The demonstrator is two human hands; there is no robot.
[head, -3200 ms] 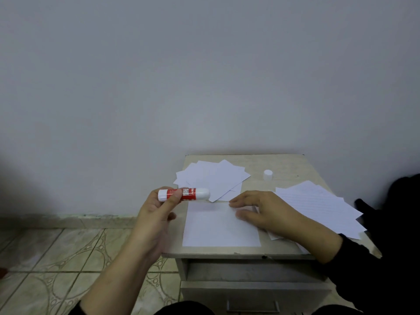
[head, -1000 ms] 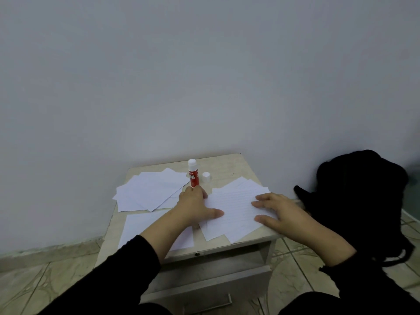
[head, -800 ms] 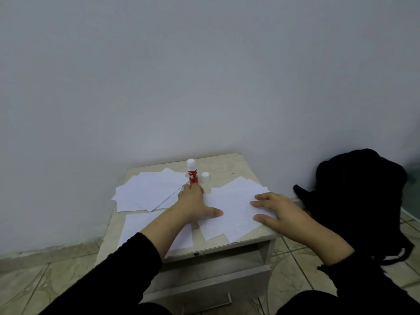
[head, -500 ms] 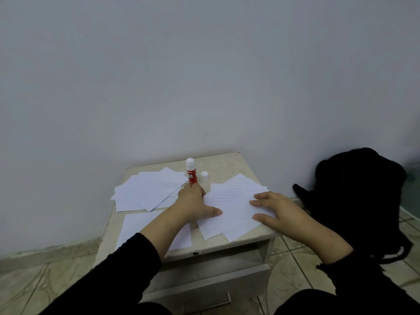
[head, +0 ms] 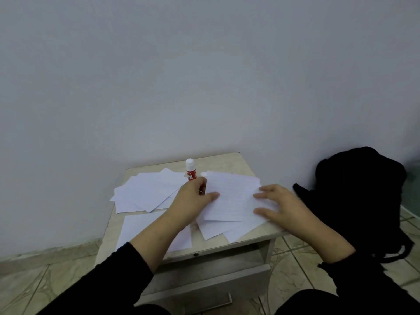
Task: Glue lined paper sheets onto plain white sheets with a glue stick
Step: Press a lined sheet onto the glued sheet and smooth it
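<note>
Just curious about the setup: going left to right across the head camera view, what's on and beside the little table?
Plain white sheets → glue stick → lined sheets → black bag on the floor.

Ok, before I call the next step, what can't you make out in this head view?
- Glue stick: its base is hidden behind the left hand.
- Cap: partly covered by the top lined sheet.
- Plain sheet: glue on it is too faint to tell; the forearm crosses it.
- Right hand: motion-blurred; grip unclear.
</note>
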